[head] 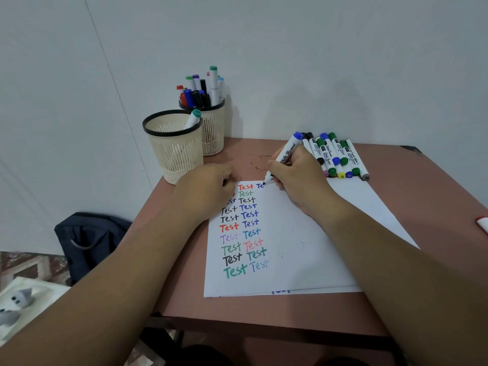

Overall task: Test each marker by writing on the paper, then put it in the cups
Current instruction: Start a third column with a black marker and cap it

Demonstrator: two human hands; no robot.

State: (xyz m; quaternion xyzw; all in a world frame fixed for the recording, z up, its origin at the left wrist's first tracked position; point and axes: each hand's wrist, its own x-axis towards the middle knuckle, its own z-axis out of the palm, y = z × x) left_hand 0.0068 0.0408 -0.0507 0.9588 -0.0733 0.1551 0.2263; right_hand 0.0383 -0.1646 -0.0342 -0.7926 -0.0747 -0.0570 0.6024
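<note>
Head view: right hand (295, 178) grips a blue marker (284, 157), tip on the paper's (290, 247) far edge mid-word. Left hand (208, 186), fingers curled, pins the sheet's far-left corner. Finish with light strokes, then drop it in the near cup (173, 146), far left.

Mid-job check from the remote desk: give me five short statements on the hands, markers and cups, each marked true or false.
1. The right hand holds a blue whiteboard marker with its tip on the paper. True.
2. The left hand holds a marker. False: it rests on the paper's corner.
3. The near cup holds one marker. True.
4. The far cup is empty. False: it holds many markers.
5. Untested markers lie left of the cups. False: they lie right of the writing hand.
</note>
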